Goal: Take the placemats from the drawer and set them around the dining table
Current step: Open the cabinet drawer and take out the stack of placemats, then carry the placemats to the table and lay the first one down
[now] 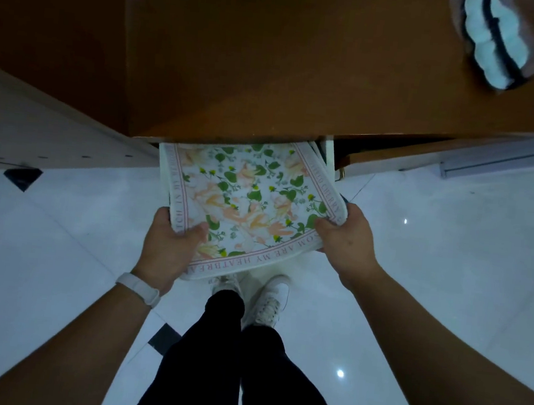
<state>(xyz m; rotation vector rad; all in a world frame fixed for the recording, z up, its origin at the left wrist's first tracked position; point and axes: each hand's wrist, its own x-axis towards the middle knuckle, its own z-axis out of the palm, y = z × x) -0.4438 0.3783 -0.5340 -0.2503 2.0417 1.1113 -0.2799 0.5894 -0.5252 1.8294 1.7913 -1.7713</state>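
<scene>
left hand (170, 245) and right hand (347, 239) each pinch a near corner of the mats (249, 200), thumbs on top, likely to lift the floppy stack level. far end lies in the drawer (329, 156) under the cabinet top (273, 56). long axis seems to run away from the person, print up.

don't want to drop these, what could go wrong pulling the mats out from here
The far end of the placemats sits under the wooden top beside the drawer wall; it could snag. It looks like a stack, gripped only at near corners by the left hand and right hand; lower mats may slip to the floor.
</scene>
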